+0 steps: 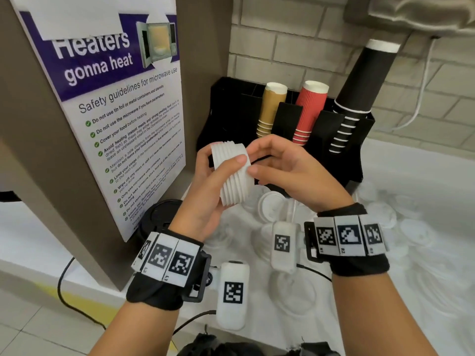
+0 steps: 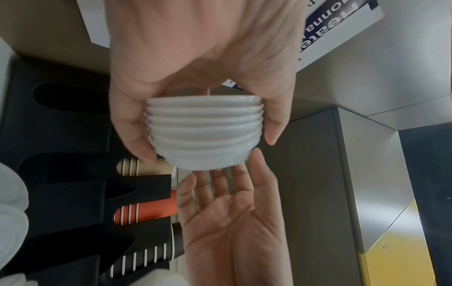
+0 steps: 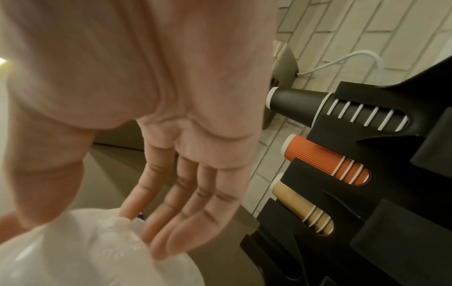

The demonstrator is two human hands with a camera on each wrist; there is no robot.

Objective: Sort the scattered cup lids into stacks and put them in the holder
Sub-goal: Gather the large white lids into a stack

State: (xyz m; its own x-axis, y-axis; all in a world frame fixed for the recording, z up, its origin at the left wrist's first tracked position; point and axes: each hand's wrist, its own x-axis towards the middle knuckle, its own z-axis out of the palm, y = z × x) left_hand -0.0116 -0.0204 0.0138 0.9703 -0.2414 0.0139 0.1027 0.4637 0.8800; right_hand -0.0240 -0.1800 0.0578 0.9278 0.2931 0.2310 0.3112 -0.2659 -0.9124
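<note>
My left hand (image 1: 218,173) grips a stack of several white cup lids (image 1: 234,173), thumb on one side and fingers on the other, as the left wrist view shows it around the lid stack (image 2: 204,133). My right hand (image 1: 277,163) is open with straight fingers, its fingertips (image 3: 156,238) touching the end of the lid stack (image 3: 93,249). The stack is held in the air in front of the black holder (image 1: 231,109), whose left slots are dark. Loose white lids (image 1: 272,204) lie on the counter under my hands.
The holder carries tan cups (image 1: 271,109), red cups (image 1: 309,111) and black cups (image 1: 359,93). A microwave safety poster (image 1: 120,119) hangs on the panel at left. A black lid (image 1: 162,214) lies by the panel. More white lids (image 1: 411,227) are scattered right.
</note>
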